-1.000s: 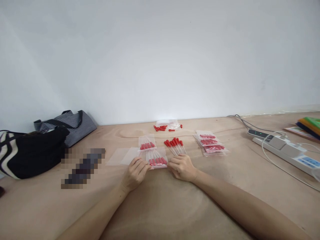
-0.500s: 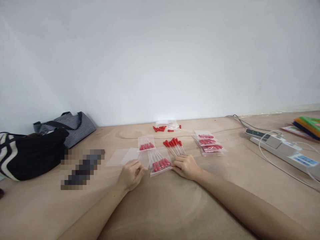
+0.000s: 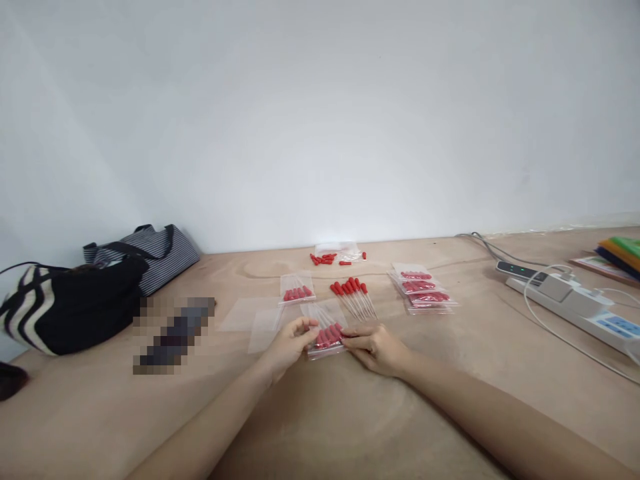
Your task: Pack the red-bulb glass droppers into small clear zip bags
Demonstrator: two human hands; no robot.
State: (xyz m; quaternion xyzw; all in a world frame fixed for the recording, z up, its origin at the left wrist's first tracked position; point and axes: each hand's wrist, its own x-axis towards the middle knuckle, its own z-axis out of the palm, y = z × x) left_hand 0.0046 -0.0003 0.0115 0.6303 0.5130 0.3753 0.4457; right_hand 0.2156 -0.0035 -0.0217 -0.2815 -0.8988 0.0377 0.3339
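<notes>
A clear zip bag [image 3: 327, 339] with several red-bulbed droppers lies in front of me. At its left edge is my left hand [image 3: 295, 338], thumb and fingers closed on it. My right hand [image 3: 377, 348] pinches the bag's right edge. Just behind, loose droppers [image 3: 355, 293] with red bulbs lie fanned out. Another filled bag [image 3: 297, 290] rests behind the held one. To the right is an overlapping pile of filled bags [image 3: 423, 290]. Flat bags with nothing visible in them [image 3: 240, 315] lie on the left, partly under other bags.
Loose red bulbs [image 3: 324, 259] and a clear bag [image 3: 337, 247] lie near the wall. A black bag [image 3: 100, 303], a striped bag [image 3: 173, 257] and a blurred dark object [image 3: 175, 335] are left. On the right are a power strip [image 3: 575, 303], cables and coloured books [image 3: 623, 257].
My left hand has moved right and now grips the bag's left edge. The right hand has shifted slightly toward me at the other edge. The camera view has shifted slightly.
</notes>
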